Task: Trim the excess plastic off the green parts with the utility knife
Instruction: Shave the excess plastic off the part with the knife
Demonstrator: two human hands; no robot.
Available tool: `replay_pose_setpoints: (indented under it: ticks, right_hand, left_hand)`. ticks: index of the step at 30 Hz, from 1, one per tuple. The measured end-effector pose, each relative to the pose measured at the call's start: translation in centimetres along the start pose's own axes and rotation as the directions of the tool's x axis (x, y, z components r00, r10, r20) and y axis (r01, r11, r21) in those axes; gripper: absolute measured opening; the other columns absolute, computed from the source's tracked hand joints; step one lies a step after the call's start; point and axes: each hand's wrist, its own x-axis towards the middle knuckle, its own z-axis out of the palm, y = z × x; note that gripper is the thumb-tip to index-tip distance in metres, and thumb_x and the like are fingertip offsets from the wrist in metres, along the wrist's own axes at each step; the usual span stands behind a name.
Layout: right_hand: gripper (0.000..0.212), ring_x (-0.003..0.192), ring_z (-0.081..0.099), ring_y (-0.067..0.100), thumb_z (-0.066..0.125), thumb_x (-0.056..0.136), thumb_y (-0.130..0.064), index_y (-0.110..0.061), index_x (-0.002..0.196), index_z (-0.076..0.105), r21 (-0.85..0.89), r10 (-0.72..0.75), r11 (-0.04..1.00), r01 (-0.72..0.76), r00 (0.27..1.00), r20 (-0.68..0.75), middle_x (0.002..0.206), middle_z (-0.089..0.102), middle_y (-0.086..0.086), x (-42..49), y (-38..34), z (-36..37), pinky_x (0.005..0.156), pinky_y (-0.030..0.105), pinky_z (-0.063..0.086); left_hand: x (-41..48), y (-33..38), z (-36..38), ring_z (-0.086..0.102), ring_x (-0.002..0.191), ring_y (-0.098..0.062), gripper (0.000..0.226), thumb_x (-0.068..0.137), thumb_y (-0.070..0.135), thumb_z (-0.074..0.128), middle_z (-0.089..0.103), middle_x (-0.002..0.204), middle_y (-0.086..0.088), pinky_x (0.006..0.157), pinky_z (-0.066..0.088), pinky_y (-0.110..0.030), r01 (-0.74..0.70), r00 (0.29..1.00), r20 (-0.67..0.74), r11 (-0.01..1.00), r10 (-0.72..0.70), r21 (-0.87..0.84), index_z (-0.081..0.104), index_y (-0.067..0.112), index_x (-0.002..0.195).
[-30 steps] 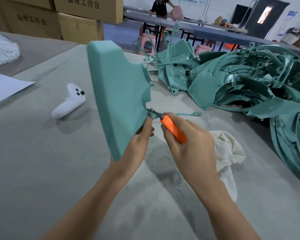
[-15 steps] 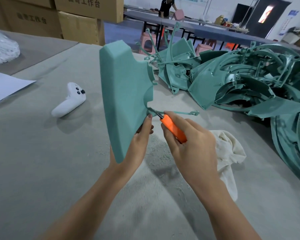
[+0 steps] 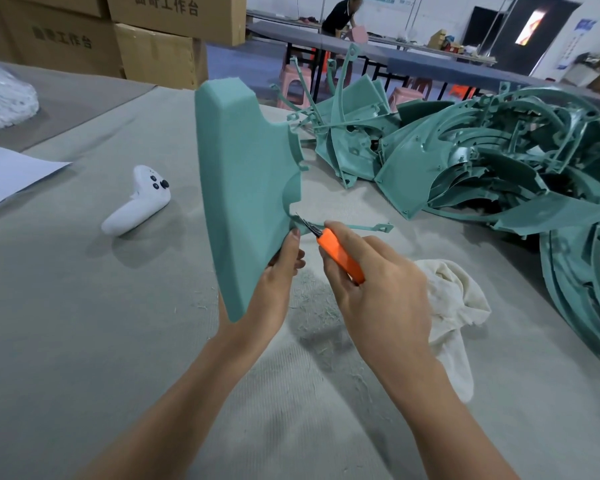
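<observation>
White controller (image 3: 137,202) lies left on grey table (image 3: 66,306). Crumpled cloth (image 3: 454,306) at right. Cardboard boxes (image 3: 160,53) stacked behind; paper sheet (image 3: 11,174) far left.

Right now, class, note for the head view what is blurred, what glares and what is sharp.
Head view: the background person is motion-blurred; the bright doorway is blown out; the green part and utility knife are sharp.

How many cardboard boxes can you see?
4, stacked at far left: upper-left box, upper-right box, lower-left box, lower-right box. More may be hidden off-frame.
</observation>
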Motion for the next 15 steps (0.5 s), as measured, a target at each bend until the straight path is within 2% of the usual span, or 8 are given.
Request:
replay_pose_setpoints:
  ticks: [3,6,9,12,14,15]
  right_hand:
    - [0.030,0.050,0.060,0.028,0.078,0.085,-0.022,-0.019,0.114,0.073,-0.048,-0.007,0.999,0.006,1.000,-0.023,0.077,0.069,0.001,0.0,-0.2,0.2,0.040,0.038,0.050]
    - [0.031,0.050,0.060,0.028,0.080,0.083,-0.022,-0.020,0.113,0.073,-0.079,-0.007,0.997,0.005,1.000,-0.029,0.077,0.069,0.000,0.0,-0.3,0.3,0.039,0.036,0.049]
    - [0.032,0.051,0.060,0.029,0.080,0.082,-0.023,-0.020,0.113,0.073,-0.104,-0.007,0.995,0.003,0.999,-0.037,0.076,0.068,0.000,0.1,-0.3,0.4,0.038,0.036,0.048]
    - [0.032,0.052,0.060,0.028,0.079,0.082,-0.024,-0.021,0.114,0.073,-0.122,-0.014,0.992,0.010,0.999,-0.031,0.078,0.068,-0.001,0.1,-0.3,0.4,0.038,0.035,0.046]
    - [0.032,0.051,0.059,0.027,0.078,0.081,-0.023,-0.021,0.113,0.072,-0.144,-0.020,0.989,0.017,1.000,-0.019,0.076,0.067,-0.001,0.0,-0.3,0.5,0.037,0.031,0.044]
    - [0.032,0.051,0.058,0.028,0.079,0.081,-0.023,-0.021,0.112,0.072,-0.168,-0.017,0.986,0.015,1.000,-0.012,0.076,0.067,-0.001,0.1,-0.2,0.5,0.038,0.029,0.041]
  left_hand:
    - [0.1,-0.3,0.0,0.055,0.053,0.011,0.032,0.099,0.014,0.050,0.066,0.096,-0.024,0.059,0.042,-0.004,0.004,1.000,0.000,1.000,-0.004,-0.016,0.064,-0.014,0.106]
    - [0.3,-0.6,0.0,0.057,0.054,0.011,0.030,0.099,0.015,0.052,0.065,0.080,-0.011,0.058,0.041,-0.003,-0.016,1.000,-0.017,1.000,0.016,-0.003,0.066,-0.011,0.101]
    - [0.5,-1.0,-0.3,0.062,0.057,0.007,0.029,0.098,0.024,0.055,0.068,0.065,0.007,0.059,0.043,-0.003,-0.003,1.000,-0.009,1.000,0.003,0.024,0.070,0.005,0.082]
    - [0.7,-1.6,-0.5,0.068,0.061,-0.004,0.035,0.095,0.032,0.058,0.071,0.062,0.012,0.069,0.051,-0.020,0.013,1.000,-0.007,0.997,-0.012,0.072,0.067,0.025,0.062]
    - [0.7,-1.7,-0.5,0.070,0.061,-0.009,0.035,0.095,0.028,0.060,0.071,0.063,0.009,0.069,0.055,-0.026,-0.013,1.000,-0.021,0.998,0.015,0.059,0.067,0.026,0.061]
    - [0.6,-1.6,-0.4,0.070,0.060,-0.009,0.035,0.095,0.026,0.059,0.071,0.062,0.008,0.067,0.055,-0.024,-0.038,0.999,-0.026,0.998,0.039,0.048,0.068,0.025,0.061]
